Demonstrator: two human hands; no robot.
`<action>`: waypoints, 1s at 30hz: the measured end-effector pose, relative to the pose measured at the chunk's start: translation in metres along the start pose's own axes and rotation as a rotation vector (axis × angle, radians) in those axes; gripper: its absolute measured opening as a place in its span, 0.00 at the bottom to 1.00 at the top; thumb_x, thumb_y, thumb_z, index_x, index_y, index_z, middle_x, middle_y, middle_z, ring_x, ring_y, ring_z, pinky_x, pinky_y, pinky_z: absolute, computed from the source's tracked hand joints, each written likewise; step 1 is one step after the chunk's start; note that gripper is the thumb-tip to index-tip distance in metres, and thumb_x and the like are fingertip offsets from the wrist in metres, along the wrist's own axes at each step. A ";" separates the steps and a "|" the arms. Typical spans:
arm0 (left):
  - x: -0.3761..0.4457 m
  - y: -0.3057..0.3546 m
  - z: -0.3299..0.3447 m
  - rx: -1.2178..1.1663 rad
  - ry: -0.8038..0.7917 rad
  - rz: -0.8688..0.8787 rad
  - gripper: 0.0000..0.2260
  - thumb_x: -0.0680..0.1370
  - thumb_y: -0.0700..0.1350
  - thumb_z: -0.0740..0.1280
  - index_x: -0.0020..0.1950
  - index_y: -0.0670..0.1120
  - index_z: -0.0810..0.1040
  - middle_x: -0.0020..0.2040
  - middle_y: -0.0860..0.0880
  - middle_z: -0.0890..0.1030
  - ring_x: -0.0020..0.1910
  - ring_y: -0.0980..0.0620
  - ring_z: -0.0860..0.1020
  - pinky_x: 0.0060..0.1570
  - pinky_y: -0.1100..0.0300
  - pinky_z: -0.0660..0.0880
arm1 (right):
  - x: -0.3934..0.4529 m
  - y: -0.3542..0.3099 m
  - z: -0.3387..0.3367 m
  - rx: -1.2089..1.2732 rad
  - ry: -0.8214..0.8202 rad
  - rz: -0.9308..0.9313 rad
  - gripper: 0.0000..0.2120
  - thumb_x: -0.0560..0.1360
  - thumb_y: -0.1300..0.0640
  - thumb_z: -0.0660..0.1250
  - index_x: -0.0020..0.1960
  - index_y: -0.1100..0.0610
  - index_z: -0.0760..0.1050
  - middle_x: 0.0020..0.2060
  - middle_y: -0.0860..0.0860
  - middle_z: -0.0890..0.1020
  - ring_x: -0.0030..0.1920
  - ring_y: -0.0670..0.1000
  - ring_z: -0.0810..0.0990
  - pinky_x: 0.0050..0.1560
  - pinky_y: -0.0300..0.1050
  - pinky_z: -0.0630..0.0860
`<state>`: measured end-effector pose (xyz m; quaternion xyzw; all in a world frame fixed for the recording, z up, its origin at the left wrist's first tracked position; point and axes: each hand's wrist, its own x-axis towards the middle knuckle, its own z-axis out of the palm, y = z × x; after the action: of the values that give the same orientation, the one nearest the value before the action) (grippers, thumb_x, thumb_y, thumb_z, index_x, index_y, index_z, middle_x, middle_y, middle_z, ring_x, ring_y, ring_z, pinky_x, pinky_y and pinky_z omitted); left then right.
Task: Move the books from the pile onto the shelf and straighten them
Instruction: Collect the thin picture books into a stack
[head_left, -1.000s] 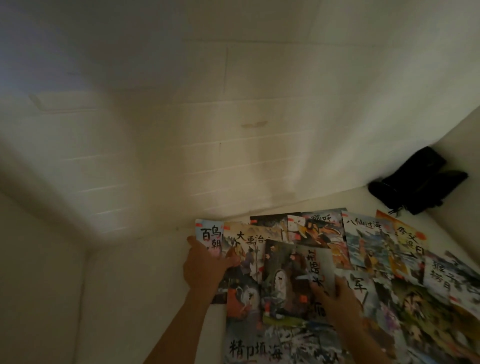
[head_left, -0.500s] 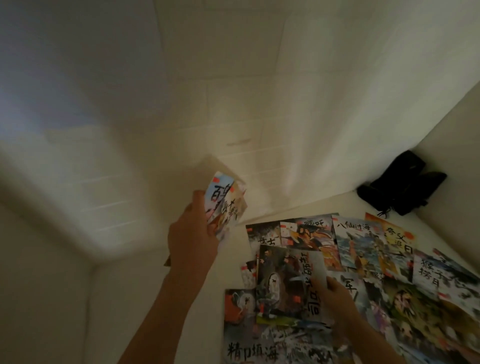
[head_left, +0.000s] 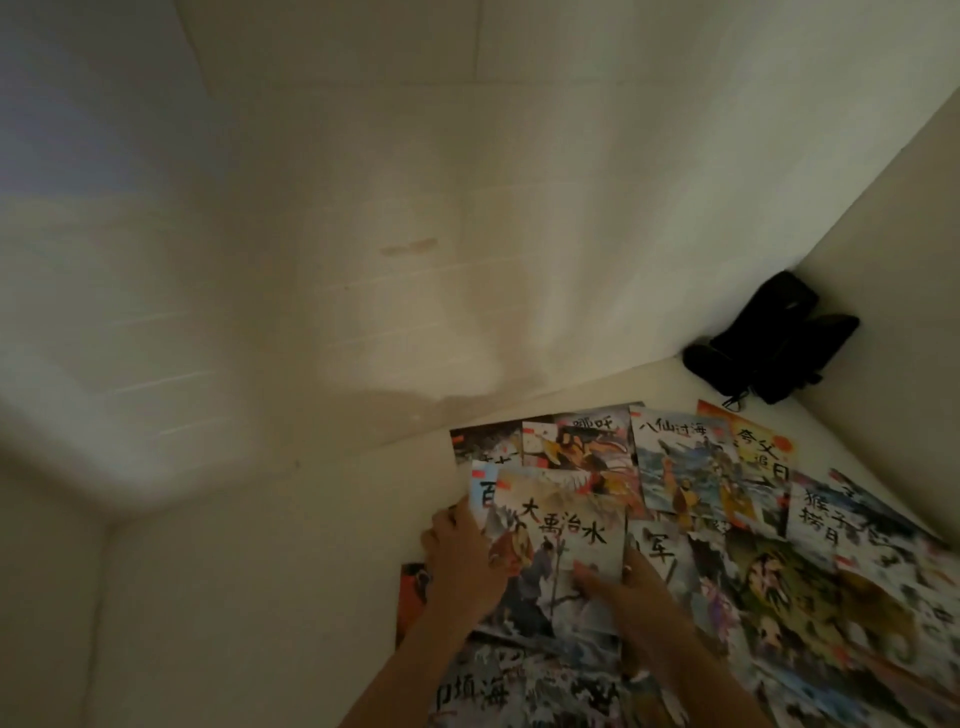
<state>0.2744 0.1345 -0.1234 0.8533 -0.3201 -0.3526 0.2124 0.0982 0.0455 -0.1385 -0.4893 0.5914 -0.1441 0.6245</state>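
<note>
The book titled 大禹治水 (head_left: 561, 545) lies on top of the spread at the near left of the pile, and I have it between both hands, with a second thin book (head_left: 482, 491) tucked just under its left edge. My left hand (head_left: 462, 558) is on the left side of these two, fingers curled round their edge and pressed against the covers; my right hand (head_left: 631, 597) has its fingers flat and together on the lower right corner of the top cover, pinning it more than gripping it, as far as I can tell in this dim light. Both forearms come in from below, close together, angled up toward the pile. The rest of the books (head_left: 727, 493) are fanned out loose and overlapping across the white surface (head_left: 291, 545), running toward the right wall, where a black bag (head_left: 774, 345) sits in the corner. I judge the job barely begun: I see no book standing upright or squared anywhere, and nearly the whole pile is left to move.
</note>
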 end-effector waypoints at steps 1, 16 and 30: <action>0.000 -0.006 0.002 0.027 0.030 0.011 0.36 0.76 0.54 0.67 0.75 0.44 0.51 0.70 0.43 0.58 0.68 0.43 0.61 0.67 0.54 0.62 | -0.002 0.004 0.001 -0.036 0.009 -0.045 0.21 0.71 0.58 0.74 0.62 0.54 0.74 0.56 0.56 0.82 0.52 0.56 0.82 0.52 0.57 0.81; -0.021 0.007 -0.004 -0.589 -0.165 0.196 0.38 0.79 0.41 0.66 0.76 0.51 0.41 0.52 0.54 0.74 0.47 0.62 0.75 0.44 0.75 0.72 | -0.027 0.009 0.011 -0.177 0.154 -0.414 0.27 0.70 0.63 0.74 0.64 0.51 0.68 0.54 0.46 0.81 0.56 0.49 0.80 0.58 0.48 0.79; 0.047 -0.194 -0.079 -0.469 0.148 -0.291 0.13 0.60 0.47 0.67 0.38 0.39 0.75 0.36 0.35 0.79 0.34 0.36 0.80 0.32 0.39 0.79 | -0.044 -0.016 0.185 -0.337 -0.301 -0.214 0.22 0.73 0.61 0.69 0.66 0.52 0.70 0.59 0.51 0.79 0.60 0.54 0.79 0.58 0.49 0.79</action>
<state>0.4353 0.2493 -0.2068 0.8412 -0.0875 -0.3804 0.3742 0.2564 0.1527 -0.1327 -0.6623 0.4524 -0.0341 0.5962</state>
